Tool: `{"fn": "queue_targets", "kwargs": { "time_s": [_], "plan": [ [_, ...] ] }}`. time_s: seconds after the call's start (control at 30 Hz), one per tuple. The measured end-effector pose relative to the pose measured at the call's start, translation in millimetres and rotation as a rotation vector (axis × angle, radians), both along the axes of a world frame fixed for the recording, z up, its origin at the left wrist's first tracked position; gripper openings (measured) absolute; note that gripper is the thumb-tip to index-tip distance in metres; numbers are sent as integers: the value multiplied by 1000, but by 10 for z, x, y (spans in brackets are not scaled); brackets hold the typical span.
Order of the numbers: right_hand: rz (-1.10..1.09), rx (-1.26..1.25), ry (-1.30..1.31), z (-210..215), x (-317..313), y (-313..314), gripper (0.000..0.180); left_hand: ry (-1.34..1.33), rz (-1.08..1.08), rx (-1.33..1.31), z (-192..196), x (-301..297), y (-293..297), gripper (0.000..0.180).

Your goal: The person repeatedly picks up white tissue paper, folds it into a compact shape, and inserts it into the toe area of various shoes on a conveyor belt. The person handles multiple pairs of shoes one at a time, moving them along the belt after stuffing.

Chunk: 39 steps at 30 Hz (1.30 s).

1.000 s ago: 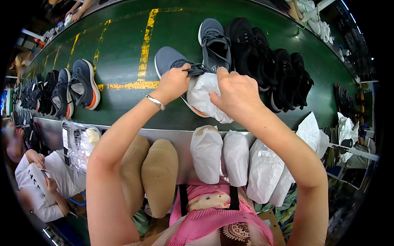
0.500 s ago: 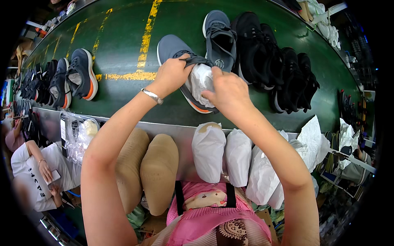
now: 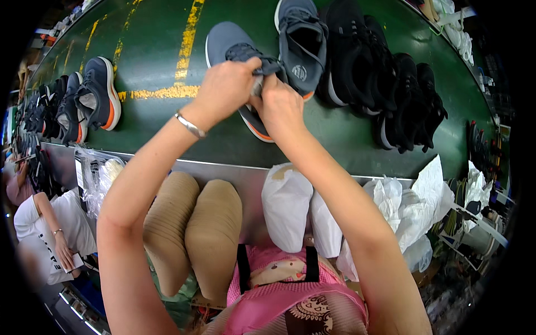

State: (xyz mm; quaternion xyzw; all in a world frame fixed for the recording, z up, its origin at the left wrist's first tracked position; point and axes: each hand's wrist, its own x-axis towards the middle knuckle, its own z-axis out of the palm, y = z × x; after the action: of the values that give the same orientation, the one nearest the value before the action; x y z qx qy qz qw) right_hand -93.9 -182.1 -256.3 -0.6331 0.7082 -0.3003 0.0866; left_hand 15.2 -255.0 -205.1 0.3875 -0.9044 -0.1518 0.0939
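The step in hand, as far as can be judged, is work at the mouth of a grey shoe (image 3: 230,40). The shoe lies on the green table (image 3: 346,142), toe pointing away from the person, heel nearest, both hands over its opening.

Left hand (image 3: 226,89): fingers folded, pinching the dark, laced front edge of the opening. Right hand (image 3: 282,105): fingers bent down at the opening beside the left hand; the fingertips are hidden, so whether they pinch or only press cannot be told. A small area of a white insert (image 3: 257,85) shows between the hands; most of it is covered.

Adjacent items: a second grey shoe (image 3: 303,50) stands just right of the first, its opening uncovered. Black shoes (image 3: 343,56) stand farther right. Two brown forms (image 3: 213,237) and white wrapped forms (image 3: 286,207) stand along the near edge, below the forearms.

The next move, by judgement, calls for the left hand to hold the front edge clear while the right hand works along the opening, with even force. Risks: the insert may bunch or tear, or the shoe may slide across the table.
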Motion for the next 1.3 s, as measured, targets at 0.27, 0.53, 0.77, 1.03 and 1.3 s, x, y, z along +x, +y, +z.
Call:
{"fn": "queue_targets", "kwargs": {
  "time_s": [0.27,0.53,0.77,1.03,1.3],
  "plan": [
    [172,-52,48,455,-418,219,46,64,162,93,67,256,63,32],
    [277,71,280,174,-269,-286,53,-6,612,619,-288,156,189,109],
    [271,-3,230,-50,-285,-323,55,89,530,470,-505,212,90,89],
    [128,46,128,51,-199,-498,59,-16,485,220,-498,226,-228,70],
    [135,-98,193,49,-887,138,35,270,615,772,-197,-66,-70,60]
  ]
}}
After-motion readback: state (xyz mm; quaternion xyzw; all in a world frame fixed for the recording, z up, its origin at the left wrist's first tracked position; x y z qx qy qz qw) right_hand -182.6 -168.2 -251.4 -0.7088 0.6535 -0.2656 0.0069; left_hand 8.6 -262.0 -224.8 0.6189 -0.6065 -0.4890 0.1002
